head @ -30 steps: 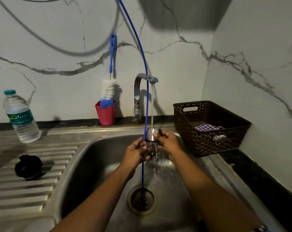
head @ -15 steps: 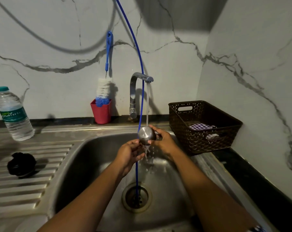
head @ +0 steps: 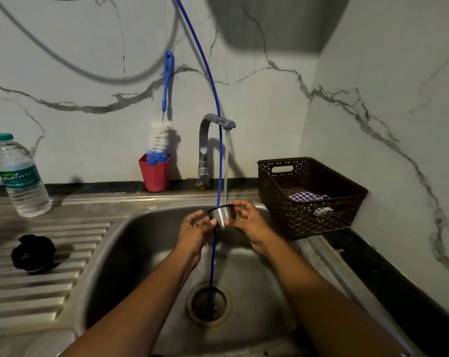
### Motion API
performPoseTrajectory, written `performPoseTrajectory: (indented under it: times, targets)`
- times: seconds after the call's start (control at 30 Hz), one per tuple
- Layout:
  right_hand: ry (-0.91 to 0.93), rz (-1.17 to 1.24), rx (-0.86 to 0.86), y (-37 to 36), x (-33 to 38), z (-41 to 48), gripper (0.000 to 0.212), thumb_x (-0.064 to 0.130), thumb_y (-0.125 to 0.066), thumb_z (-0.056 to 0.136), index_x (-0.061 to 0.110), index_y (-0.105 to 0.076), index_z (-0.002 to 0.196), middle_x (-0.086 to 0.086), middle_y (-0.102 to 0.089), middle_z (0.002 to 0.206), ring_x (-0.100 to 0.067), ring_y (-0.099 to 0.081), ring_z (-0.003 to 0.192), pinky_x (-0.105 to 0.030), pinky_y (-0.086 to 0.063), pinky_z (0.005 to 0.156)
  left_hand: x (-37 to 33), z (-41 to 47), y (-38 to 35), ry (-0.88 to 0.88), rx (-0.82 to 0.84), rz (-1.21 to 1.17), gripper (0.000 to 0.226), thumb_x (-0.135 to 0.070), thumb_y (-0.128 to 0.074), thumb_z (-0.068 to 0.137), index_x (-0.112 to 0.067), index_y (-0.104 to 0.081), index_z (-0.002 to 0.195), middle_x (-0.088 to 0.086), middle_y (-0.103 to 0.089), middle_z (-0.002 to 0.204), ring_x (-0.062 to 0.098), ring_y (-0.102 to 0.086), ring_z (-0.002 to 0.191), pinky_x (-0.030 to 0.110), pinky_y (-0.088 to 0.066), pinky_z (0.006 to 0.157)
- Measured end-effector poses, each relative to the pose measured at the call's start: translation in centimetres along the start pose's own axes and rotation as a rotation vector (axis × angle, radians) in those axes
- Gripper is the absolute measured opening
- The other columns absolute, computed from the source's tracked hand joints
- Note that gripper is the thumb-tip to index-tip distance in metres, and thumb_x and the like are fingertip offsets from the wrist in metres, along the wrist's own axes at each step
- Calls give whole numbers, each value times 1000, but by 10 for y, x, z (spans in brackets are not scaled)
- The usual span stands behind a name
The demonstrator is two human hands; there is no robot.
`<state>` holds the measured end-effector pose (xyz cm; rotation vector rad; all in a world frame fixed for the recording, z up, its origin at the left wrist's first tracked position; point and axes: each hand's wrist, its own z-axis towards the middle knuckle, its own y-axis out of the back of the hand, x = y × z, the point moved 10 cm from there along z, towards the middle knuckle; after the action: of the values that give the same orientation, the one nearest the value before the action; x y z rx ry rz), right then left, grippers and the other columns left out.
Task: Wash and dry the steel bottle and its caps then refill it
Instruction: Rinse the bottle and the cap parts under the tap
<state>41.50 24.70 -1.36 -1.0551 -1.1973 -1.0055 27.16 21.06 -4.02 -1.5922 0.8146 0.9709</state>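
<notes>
A small steel cup-shaped cap (head: pixel 222 215) sits open side up under the running tap (head: pixel 213 130), and water falls into it. My left hand (head: pixel 196 229) holds its left side with thumb and fingertips. From the right, my right hand (head: pixel 249 220) pinches it with curled fingers. A black inner cap (head: pixel 33 253) lies on the ribbed drainboard (head: pixel 45 287) at the left. The steel bottle itself is not in view.
A plastic water bottle (head: pixel 18 176) stands at the far left. A red cup (head: pixel 155 173) holds a blue-handled bottle brush (head: pixel 166 81) by the wall. A dark basket (head: pixel 308 199) with a checked cloth (head: pixel 307 196) sits right of the sink (head: pixel 146 253). A blue hose (head: pixel 215 176) runs down into the drain (head: pixel 208 302).
The steel cap was turned from sideways, with its rounded base facing me, to upright with its opening under the stream. Both hands stayed on it over the sink.
</notes>
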Motion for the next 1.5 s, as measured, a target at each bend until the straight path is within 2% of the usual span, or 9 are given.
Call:
performPoseTrajectory:
  times: [0.33, 0.43, 0.57, 0.77, 0.9, 1.1, 1.3, 1.43, 1.5]
  targets:
    - [-11, 51, 7, 3, -4, 0, 60, -20, -58, 76, 20, -48, 120, -2, -54, 123, -18, -53, 114, -29, -51, 87, -17, -7, -14, -182, 119, 129, 43, 13, -52, 88, -16, -54, 119, 2, -59, 118, 21, -55, 116, 25, -49, 85]
    - [-3, 61, -30, 6, -6, 2, 50, -18, -59, 78, 16, -50, 114, -2, -57, 114, -20, -54, 112, -32, -50, 93, -15, -7, -14, -177, 114, 86, 42, 15, -47, 89, -21, -50, 110, 7, -58, 119, 20, -56, 111, 24, -50, 79]
    - [-21, 55, -72, 7, -9, 0, 37, -11, -53, 87, 17, -55, 111, -3, -62, 110, -16, -59, 102, -21, -52, 79, -18, -7, -12, -224, 93, 119, 41, 15, -49, 88, -18, -50, 112, 2, -59, 115, 12, -59, 102, 19, -50, 72]
    - [-84, 112, -135, 10, -16, 1, 40, -7, -44, 93, 13, -50, 127, -6, -54, 125, -20, -54, 114, -24, -49, 85, -13, -4, -12, -198, 121, 171, 53, 12, -49, 90, -17, -46, 135, -8, -59, 110, 3, -57, 97, 17, -50, 71]
    - [-94, 166, -82, 4, -18, -1, 29, -4, -57, 88, 19, -51, 105, -5, -59, 114, -22, -55, 112, -32, -44, 96, -13, -5, -15, -215, 137, 222, 51, 10, -52, 90, -17, -50, 133, 0, -58, 122, 11, -57, 106, 19, -50, 77]
    - [-69, 120, -36, 1, -23, 6, 51, -10, -63, 80, 17, -53, 122, -12, -57, 128, -27, -53, 119, -43, -44, 102, -11, -10, -27, -253, 210, 296, 47, 16, -48, 88, -19, -55, 119, 0, -62, 107, 14, -59, 93, 18, -53, 71]
    - [-39, 195, -3, 3, -14, 7, 38, -10, -58, 84, 21, -50, 104, -4, -61, 109, -19, -59, 102, -25, -53, 78, -21, -6, -16, -260, 152, 239, 51, 13, -49, 90, -20, -48, 130, -5, -61, 113, 12, -62, 94, 22, -56, 70]
    - [-84, 101, 62, -1, -9, 4, 9, 15, -57, 91, 17, -57, 100, -5, -64, 102, -17, -64, 88, -24, -53, 68, -28, -7, -8, -339, 52, 322, 28, 2, -61, 88, -16, -66, 109, -5, -69, 96, 11, -65, 88, 20, -55, 70]
    - [-121, -64, 43, 1, -8, 2, 21, 33, -56, 92, 15, -61, 101, -9, -67, 97, -17, -64, 77, -21, -52, 60, -30, -7, -5, -350, 14, 339, 19, -4, -66, 86, -20, -69, 96, 0, -71, 96, 12, -68, 90, 26, -55, 76]
